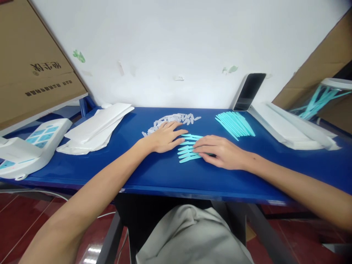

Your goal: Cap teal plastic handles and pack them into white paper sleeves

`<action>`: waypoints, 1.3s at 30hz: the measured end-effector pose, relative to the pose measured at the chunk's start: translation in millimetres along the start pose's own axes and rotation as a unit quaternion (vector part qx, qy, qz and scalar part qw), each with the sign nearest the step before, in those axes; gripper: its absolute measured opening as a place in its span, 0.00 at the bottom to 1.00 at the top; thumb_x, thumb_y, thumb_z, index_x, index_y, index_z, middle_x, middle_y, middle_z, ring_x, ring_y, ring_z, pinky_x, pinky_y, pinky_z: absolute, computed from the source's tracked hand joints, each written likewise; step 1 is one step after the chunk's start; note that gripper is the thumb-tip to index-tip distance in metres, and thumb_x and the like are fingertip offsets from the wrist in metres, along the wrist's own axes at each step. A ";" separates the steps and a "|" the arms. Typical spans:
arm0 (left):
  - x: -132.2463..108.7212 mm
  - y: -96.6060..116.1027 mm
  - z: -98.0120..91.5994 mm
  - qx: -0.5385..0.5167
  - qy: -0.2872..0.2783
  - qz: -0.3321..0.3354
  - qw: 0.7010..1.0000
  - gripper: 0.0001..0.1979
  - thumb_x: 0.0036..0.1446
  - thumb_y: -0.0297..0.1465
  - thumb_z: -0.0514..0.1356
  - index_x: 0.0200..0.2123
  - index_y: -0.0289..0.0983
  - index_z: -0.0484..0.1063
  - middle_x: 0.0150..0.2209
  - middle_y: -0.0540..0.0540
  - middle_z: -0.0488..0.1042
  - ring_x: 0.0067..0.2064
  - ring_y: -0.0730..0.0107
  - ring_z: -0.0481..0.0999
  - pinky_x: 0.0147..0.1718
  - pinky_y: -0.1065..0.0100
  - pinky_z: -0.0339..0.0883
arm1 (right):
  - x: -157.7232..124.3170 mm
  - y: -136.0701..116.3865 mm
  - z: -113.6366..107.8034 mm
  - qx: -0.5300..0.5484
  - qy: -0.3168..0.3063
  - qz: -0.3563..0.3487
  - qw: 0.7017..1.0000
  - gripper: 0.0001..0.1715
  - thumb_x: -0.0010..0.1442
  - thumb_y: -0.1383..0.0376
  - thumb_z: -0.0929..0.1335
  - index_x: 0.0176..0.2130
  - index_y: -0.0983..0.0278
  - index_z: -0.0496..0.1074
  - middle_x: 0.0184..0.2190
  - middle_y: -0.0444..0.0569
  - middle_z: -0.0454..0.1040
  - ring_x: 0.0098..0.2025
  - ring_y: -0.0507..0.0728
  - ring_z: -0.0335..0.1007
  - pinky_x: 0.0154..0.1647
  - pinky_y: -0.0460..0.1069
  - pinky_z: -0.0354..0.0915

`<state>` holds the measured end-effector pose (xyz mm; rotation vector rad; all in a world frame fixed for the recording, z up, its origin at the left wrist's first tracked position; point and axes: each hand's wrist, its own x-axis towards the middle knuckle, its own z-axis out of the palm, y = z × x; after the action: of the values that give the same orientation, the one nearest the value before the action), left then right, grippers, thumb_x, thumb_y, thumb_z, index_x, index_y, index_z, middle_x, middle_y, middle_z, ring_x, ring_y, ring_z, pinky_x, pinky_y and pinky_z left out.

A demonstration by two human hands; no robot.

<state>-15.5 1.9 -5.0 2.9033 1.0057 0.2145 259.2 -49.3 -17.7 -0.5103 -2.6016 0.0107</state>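
Several slim teal plastic sticks (188, 154) lie side by side in a loose row on the blue table in front of me. My left hand (166, 136) is spread flat at their left ends, its thumb and index fingertips at the upper sticks. Over the right ends rests my right hand (220, 151), fingers apart and thumb low, covering part of the row. I cannot see either hand gripping a stick. Just beyond my left hand is a pile of small whitish translucent caps (172, 119), partly hidden by its fingers. A neat fan of more teal sticks (235, 124) lies farther right.
White flat packets (96, 128) are stacked at left, beside a white device with blue keys (44, 139). A phone (250, 91) leans on the back wall. More white packets (291, 126) and a clear container of teal sticks (321, 97) stand right. Cardboard (35, 55) rises at left.
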 end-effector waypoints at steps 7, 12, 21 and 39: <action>-1.3 -3.0 -0.4 0.010 0.008 -0.007 1.000 0.28 0.75 0.45 0.43 0.69 0.40 0.64 0.71 0.35 0.58 0.72 0.45 0.56 0.69 0.41 0.50 | -0.4 0.6 -0.2 -0.009 -0.008 -0.002 1.000 0.15 0.73 0.65 0.64 0.48 0.64 0.80 0.48 0.53 0.83 0.51 0.62 0.79 0.53 0.60 0.72; -1.7 -2.7 -3.7 0.007 0.015 -0.010 1.000 0.28 0.75 0.45 0.43 0.69 0.39 0.64 0.72 0.35 0.58 0.73 0.46 0.56 0.70 0.42 0.48 | -1.0 0.2 -1.1 -0.021 -0.011 0.001 1.000 0.14 0.72 0.64 0.65 0.46 0.64 0.81 0.48 0.54 0.83 0.50 0.62 0.79 0.55 0.60 0.71; -1.2 -4.9 -2.0 0.023 0.021 -0.012 0.999 0.26 0.75 0.40 0.44 0.69 0.39 0.65 0.71 0.34 0.59 0.72 0.46 0.58 0.69 0.41 0.50 | -1.1 -1.6 -2.4 -0.010 -0.007 0.009 1.000 0.16 0.73 0.61 0.66 0.52 0.65 0.79 0.49 0.54 0.83 0.51 0.62 0.79 0.55 0.59 0.72; -1.7 -7.8 -4.5 0.018 0.057 0.002 0.998 0.24 0.73 0.36 0.47 0.66 0.39 0.69 0.68 0.35 0.64 0.70 0.47 0.61 0.68 0.43 0.54 | -1.0 2.6 -8.8 -0.020 -0.025 0.059 0.998 0.20 0.73 0.59 0.64 0.54 0.65 0.80 0.51 0.56 0.82 0.55 0.65 0.78 0.57 0.61 0.72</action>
<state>-22.3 7.1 -1.5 2.9559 1.0290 0.3690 265.0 -47.9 -10.6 -0.6864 -2.6211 0.0095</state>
